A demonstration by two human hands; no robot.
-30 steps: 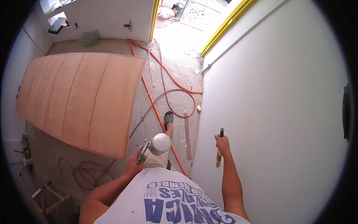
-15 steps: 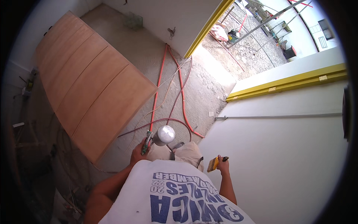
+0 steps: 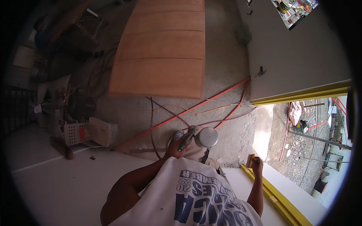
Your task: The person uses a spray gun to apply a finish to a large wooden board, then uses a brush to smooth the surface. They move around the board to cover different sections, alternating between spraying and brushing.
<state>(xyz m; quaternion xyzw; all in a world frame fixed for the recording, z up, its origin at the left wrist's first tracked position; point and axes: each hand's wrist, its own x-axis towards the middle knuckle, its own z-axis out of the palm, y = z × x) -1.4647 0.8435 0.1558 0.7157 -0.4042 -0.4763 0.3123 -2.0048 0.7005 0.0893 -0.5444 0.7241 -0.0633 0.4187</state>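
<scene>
My left hand (image 3: 174, 149) is closed around the handle of a spray gun (image 3: 187, 138) in front of my body. A round metal cup (image 3: 206, 137) sits on the gun's right side. In my right hand (image 3: 258, 167), lower and to the right, is a paintbrush (image 3: 250, 161) with a yellow part, its bristles pointing left. Ahead of me lies a wide, raised reddish-brown wooden door panel (image 3: 162, 47) with grooves across it. Its near edge is beyond the spray gun, and neither hand touches it.
Orange-red hoses (image 3: 222, 95) and a darker hose (image 3: 152, 126) cross the concrete floor. A yellow door frame (image 3: 301, 93) opens onto gravel at right. At left stands a white perforated basket (image 3: 75, 132); a dim figure, apparently a person (image 3: 47, 41), is at upper left.
My view has turned left, so the panel now lies straight ahead and the doorway at right. The basket has come into view. Both hands keep their tools.
</scene>
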